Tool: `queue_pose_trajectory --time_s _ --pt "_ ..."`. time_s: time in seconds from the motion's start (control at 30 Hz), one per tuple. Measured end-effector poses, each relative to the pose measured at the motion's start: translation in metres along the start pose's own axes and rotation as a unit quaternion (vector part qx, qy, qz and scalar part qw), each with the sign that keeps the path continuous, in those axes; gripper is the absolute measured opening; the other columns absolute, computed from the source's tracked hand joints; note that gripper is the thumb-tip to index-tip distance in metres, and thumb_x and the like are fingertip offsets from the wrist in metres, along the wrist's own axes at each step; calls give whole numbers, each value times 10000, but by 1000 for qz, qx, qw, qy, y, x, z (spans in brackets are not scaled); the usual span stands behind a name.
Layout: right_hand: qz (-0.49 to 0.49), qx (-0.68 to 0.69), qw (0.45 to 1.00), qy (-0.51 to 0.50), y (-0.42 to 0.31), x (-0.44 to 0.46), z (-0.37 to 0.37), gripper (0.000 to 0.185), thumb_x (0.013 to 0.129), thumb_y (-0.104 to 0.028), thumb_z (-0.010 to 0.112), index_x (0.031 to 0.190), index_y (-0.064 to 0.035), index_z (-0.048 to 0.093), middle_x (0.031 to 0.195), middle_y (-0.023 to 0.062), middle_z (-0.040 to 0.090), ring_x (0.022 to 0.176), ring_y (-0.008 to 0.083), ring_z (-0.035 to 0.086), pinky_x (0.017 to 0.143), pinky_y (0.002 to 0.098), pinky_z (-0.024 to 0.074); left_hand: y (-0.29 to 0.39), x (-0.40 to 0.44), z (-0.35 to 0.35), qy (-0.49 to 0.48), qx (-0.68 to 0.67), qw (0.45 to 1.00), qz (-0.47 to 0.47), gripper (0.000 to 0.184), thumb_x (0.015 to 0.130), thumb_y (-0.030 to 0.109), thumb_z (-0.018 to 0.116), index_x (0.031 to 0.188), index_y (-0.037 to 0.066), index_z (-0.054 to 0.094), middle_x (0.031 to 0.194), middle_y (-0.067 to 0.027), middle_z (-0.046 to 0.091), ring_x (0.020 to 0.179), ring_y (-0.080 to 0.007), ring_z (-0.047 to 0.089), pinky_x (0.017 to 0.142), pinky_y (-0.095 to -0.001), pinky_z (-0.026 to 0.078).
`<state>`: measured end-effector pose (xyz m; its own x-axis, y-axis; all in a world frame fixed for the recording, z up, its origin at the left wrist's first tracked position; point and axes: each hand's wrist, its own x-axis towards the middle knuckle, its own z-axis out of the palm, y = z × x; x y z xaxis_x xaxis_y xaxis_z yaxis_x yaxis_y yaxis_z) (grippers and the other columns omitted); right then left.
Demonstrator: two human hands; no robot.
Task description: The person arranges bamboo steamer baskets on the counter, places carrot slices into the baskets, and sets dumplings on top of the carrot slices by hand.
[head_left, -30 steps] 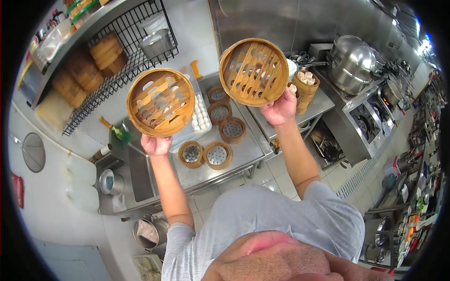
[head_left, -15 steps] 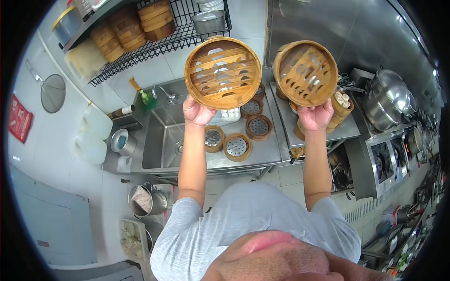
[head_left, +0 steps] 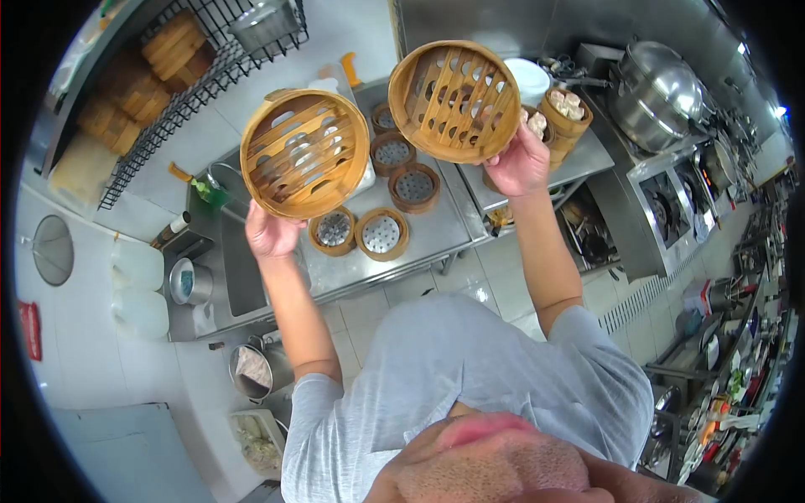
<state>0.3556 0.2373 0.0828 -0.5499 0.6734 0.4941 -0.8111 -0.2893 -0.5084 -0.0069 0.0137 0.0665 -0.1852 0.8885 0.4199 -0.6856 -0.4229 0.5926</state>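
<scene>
My left hand [head_left: 275,233] grips the lower rim of a round bamboo steamer basket [head_left: 306,155], raised over the sink side of the counter. Its slatted base shows, with gaps between the slats. In my right hand [head_left: 518,163] is a second bamboo steamer basket [head_left: 455,101], pinched at its lower right rim and tilted. Both baskets look bare inside. Below and between them, several small round steamers with perforated metal plates stand on the steel counter, among them one small steamer [head_left: 381,235] near the front edge. My fingers are partly hidden behind the rims.
A stack of bamboo steamers [head_left: 568,126] holding dumplings stands on the right-hand table. Beyond it are a large steel pot [head_left: 658,92] and a gas stove [head_left: 667,201]. On the left are the sink [head_left: 243,268], plastic jugs [head_left: 138,293] and a wire shelf [head_left: 189,92] with more steamers.
The view has swung, so the counter and shelf appear shifted left. The right basket has risen and moved left, now higher than the left one. Both hands keep their hold.
</scene>
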Motion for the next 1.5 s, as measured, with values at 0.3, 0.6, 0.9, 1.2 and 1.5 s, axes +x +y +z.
queue_pose_trajectory --time_s 0.3,0.6,0.9,1.2,1.5 --pt "-288 -795 506 -172 -45 -50 36 347 660 -108 863 962 -44 703 1003 111 695 790 247 694 684 323 581 -5 -15 127 0 816 565 119 258 834 70 794 1033 13 641 1029 -106 688 822 -260 717 692 -355 587" --pt "-104 -773 608 -151 -53 -85 7 318 732 -158 863 978 -45 697 994 102 703 783 263 689 666 350 571 -19 -46 136 -34 860 510 -5 227 805 38 800 974 25 650 934 -105 661 778 -282 710 657 -368 577" --pt "157 -793 575 -130 78 -174 -108 284 860 -309 765 982 -61 696 967 85 682 821 307 711 710 419 579 -83 -172 24 87 827 520 -195 212 795 95 814 929 16 671 886 -150 666 768 -364 677 670 -441 539" --pt "182 -797 564 -121 154 -178 -120 351 853 -299 770 1094 -60 678 1158 109 647 889 322 711 764 419 591 -98 -214 -105 118 845 462 -243 270 811 155 797 1019 65 651 1028 -141 651 879 -380 671 729 -476 547" --pt "163 -772 613 38 115 -186 -100 574 799 -274 840 1275 -54 609 1305 145 606 994 314 693 825 386 591 -73 -211 -96 99 822 500 -253 384 799 108 806 1134 56 628 1121 -150 603 917 -328 680 753 -410 562"
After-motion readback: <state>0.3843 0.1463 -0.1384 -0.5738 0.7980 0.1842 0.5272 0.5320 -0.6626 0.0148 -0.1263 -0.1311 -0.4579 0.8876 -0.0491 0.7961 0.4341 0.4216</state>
